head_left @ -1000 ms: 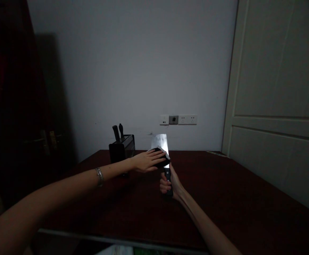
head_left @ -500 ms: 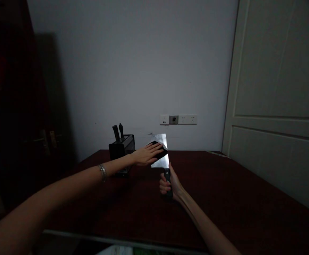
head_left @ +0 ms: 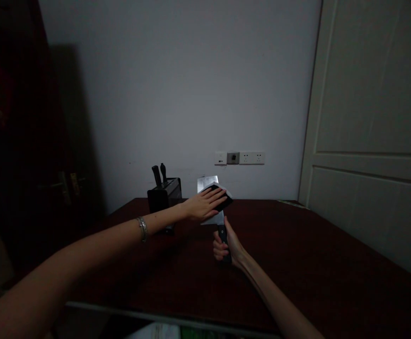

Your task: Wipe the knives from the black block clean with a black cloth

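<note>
Your right hand (head_left: 231, 242) has its fingers curled around the black handle (head_left: 223, 231) of a cleaver (head_left: 217, 218), which you hold up to the right of the knife block (head_left: 158, 200), tilted a little to the left and above the table (head_left: 177, 278). Your left hand (head_left: 202, 203), also right of the knife block, lies across a dark cloth (head_left: 226, 201) with a pale border, its fingers straight and slightly apart over the blade (head_left: 207, 180); your thumb is hidden, so I cannot tell whether you pinch the cloth or only press it flat. Two black handles (head_left: 156, 175) stand up from the top of the knife block. The cleaver is likely stiff and fairly heavy for its length, with most of the weight in that broad blade, so it would tend to tip away from your grip; the handle is the place to take hold, high up near the blade for balance. The bare metal looks smooth and probably slippery, and I cannot make out which long side is sharp, so treat both as edges. The cloth is probably soft and light, best held by its middle with fingertips well inside the border.
</note>
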A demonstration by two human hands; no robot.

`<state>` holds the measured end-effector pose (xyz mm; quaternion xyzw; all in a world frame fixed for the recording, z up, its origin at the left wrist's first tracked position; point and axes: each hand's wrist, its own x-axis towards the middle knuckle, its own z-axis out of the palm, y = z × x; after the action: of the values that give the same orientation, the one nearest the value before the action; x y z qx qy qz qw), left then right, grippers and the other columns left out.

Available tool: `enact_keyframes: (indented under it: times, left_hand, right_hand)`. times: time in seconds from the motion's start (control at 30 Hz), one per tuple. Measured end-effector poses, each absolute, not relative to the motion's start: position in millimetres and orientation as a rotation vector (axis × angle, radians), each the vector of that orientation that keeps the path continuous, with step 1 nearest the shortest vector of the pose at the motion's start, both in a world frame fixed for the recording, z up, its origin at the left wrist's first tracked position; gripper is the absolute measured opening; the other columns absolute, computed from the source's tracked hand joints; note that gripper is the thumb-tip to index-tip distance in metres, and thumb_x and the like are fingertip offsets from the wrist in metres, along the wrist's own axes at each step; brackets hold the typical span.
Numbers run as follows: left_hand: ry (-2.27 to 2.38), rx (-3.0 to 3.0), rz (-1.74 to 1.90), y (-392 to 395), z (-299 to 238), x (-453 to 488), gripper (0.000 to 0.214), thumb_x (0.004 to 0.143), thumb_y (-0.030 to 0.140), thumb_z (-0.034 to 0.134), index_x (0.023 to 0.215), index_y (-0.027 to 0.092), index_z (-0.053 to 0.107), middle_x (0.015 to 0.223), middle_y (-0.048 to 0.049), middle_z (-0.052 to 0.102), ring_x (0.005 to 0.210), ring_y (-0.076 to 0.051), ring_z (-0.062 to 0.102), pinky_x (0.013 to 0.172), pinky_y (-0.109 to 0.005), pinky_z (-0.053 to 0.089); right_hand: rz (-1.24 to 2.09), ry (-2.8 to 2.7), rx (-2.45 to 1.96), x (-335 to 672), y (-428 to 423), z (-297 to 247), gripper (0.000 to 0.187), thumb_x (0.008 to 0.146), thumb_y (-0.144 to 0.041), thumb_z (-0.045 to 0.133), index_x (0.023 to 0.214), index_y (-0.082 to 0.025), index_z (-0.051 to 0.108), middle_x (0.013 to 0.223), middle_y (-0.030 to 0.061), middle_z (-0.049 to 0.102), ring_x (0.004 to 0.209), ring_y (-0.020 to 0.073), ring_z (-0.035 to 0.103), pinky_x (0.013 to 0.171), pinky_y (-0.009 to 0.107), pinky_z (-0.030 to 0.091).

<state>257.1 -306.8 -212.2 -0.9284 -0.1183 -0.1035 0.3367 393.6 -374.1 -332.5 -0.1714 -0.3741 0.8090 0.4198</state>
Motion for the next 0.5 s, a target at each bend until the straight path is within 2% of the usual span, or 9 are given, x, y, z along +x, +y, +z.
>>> enact_keyframes:
  times: [0.33,0.5]
  left_hand:
    - [-0.730,-2.293,-0.585,-264.5,-195.3,268.6,0.056,0.092,0.038,0.021,0.139,0.010,0.015,0.147,-0.0120,0.009,0.135,-0.021,0.005,0.108,-0.040,0.011]
    - [-0.680,-2.321,-0.572,-278.9,-208.7,275.2,0.055,0.092,0.038,0.023,0.139,0.011,0.017,0.147,-0.0108,0.010,0.135,-0.021,0.002,0.108,-0.039,0.011]
  right_hand:
    - [1.991,-0.929,-0.434,393.4,-376.4,-331.0,0.070,0.075,-0.075,0.018,0.040,-0.018,0.038,0.027,-0.0084,0.024,0.024,0.0034,0.015,0.030,0.018,0.021]
    - [1.990,-0.912,-0.405,394.2,-375.2,-330.5,0.068,0.073,-0.076,0.021,0.041,-0.018,0.037,0.028,-0.0092,0.023,0.025,0.0028,0.015,0.032,0.017,0.021]
